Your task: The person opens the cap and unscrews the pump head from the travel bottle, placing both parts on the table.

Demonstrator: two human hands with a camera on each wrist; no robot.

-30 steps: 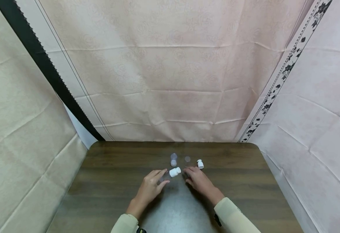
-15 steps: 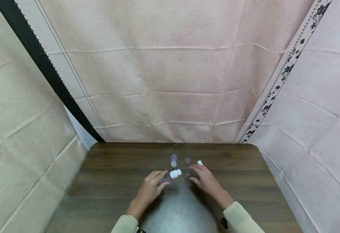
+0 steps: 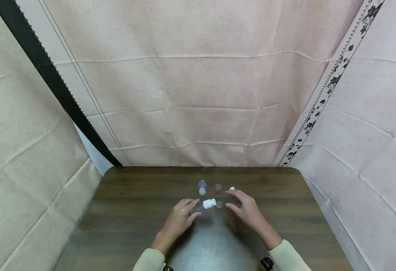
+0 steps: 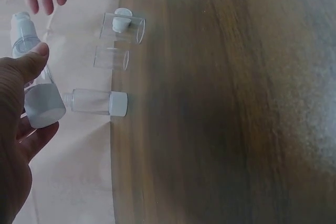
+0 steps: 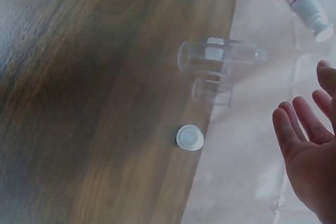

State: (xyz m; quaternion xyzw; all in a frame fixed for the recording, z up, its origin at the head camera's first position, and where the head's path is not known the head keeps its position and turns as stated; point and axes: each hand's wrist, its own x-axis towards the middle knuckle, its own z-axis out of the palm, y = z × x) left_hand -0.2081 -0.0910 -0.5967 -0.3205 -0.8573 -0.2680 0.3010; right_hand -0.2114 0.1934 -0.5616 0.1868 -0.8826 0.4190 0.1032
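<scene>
My left hand (image 3: 178, 218) grips a small clear pump bottle with a white pump head (image 3: 209, 203) tilted toward the right. In the left wrist view, the thumb and fingers wrap its body just above the white base (image 4: 45, 106). My right hand (image 3: 248, 211) hovers to the right with fingers spread and nothing in it. Between the hands, close to the bottle's nozzle, stands a clear plastic cover (image 3: 220, 204). A white pump piece (image 3: 232, 188) lies behind the right fingers, partly hidden by them; the right wrist view shows its round end (image 5: 190, 138).
A second clear bottle (image 3: 202, 184) with a white base (image 4: 119, 104) stands farther back on the wooden table (image 3: 133, 203). Right of it is a smaller clear cover (image 3: 218, 186). Pale cloth (image 3: 198, 124) hangs behind the table's far edge.
My right hand has drawn back to the right from the clear cover, which now stands on the table with its fingers off it. The left hand has shifted slightly right with the pump bottle.
</scene>
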